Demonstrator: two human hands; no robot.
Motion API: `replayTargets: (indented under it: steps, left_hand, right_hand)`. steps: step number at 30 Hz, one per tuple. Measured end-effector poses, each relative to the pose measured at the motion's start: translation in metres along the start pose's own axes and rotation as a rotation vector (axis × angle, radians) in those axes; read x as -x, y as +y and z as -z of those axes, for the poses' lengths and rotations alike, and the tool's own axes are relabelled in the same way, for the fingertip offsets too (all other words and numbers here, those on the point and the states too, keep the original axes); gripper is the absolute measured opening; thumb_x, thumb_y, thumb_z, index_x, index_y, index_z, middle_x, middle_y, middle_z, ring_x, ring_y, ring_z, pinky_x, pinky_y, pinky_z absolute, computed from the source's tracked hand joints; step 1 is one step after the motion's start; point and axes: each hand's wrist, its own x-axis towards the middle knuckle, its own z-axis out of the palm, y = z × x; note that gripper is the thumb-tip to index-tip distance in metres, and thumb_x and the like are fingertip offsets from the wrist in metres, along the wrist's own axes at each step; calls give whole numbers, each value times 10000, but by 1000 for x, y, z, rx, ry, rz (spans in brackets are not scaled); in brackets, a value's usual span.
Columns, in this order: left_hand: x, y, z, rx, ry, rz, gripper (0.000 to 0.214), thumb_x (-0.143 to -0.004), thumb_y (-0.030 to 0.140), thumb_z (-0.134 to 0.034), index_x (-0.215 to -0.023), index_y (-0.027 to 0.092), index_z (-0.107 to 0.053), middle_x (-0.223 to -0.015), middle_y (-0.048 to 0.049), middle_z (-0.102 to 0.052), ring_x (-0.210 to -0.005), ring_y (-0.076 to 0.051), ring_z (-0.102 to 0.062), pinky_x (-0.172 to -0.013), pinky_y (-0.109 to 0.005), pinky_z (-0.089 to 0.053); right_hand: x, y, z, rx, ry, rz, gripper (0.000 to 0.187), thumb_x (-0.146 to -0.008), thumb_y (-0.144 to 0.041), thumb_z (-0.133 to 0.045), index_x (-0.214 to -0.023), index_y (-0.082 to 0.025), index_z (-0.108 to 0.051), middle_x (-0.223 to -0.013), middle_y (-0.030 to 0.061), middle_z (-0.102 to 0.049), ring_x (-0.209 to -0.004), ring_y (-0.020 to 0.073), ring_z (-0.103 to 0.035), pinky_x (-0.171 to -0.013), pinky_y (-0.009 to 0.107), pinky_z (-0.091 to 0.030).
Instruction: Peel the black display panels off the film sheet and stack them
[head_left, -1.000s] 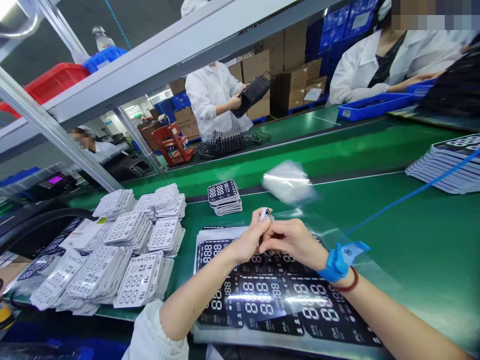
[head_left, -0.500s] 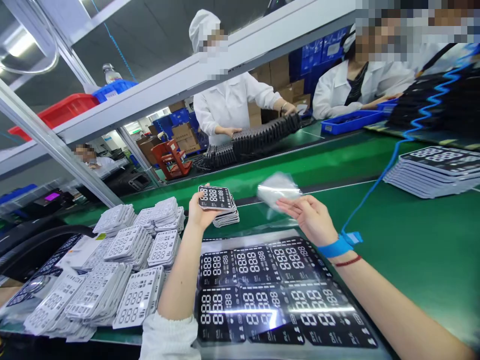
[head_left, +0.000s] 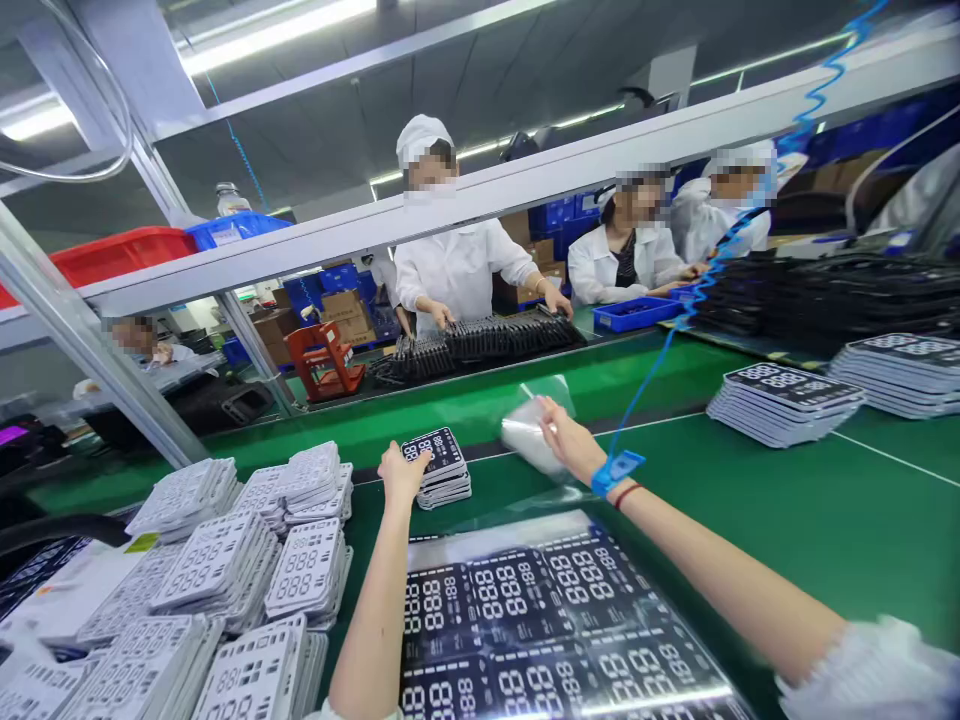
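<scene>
My left hand [head_left: 401, 472] grips the left edge of a black display panel [head_left: 444, 452] printed with white digits, thumb on top. That panel sits on a short stack of white-edged panels [head_left: 444, 492]. My right hand [head_left: 564, 438], with a blue wrist strap, pinches a clear plastic film [head_left: 529, 437] above the far edge of the green work surface. Between my forearms lies a large glossy sheet [head_left: 525, 605] of black display faces with white digits, partly covered by clear film.
Stacks of white digit-cut plates [head_left: 214, 560] fill the left side. Piles of black panels [head_left: 784, 400] stand at the right. A blue coiled cord [head_left: 649, 375] runs up from my right wrist strap. Across the bench, a co-worker [head_left: 461, 265] handles a row of black parts [head_left: 517, 338].
My left hand has lowered the black panel onto the stack. My right hand still holds the film, which has moved slightly left. The camera view has tilted up and shifted right.
</scene>
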Motion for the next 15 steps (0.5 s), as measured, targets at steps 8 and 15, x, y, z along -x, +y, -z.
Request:
replayTargets:
  steps: [8,15]
  left_hand:
    - [-15,-28,-1,228,-313,349,600,-607,486,-756,-1018,99,-551,-980,-186,-650,-918,-316,-622,-787,-452,-474]
    - [-15,-39,-13,492,-418,263,547,-540,350,-830,-960,83,-603,-893,-136,-667,-828,-236,-645,-765,-353,-505]
  right_hand:
    - [0,-20,-65,4,-387,-269,448,-743,-598,-586,-903,-184,-523,-1083,162,-602,-1090,310,-534,-896,431,-448]
    - [24,-33,-108,-289,-719,-516,571,-621,-614,-707,-937,-150,-603,-920,129,-671,-830,223,-634,-666,339,-546]
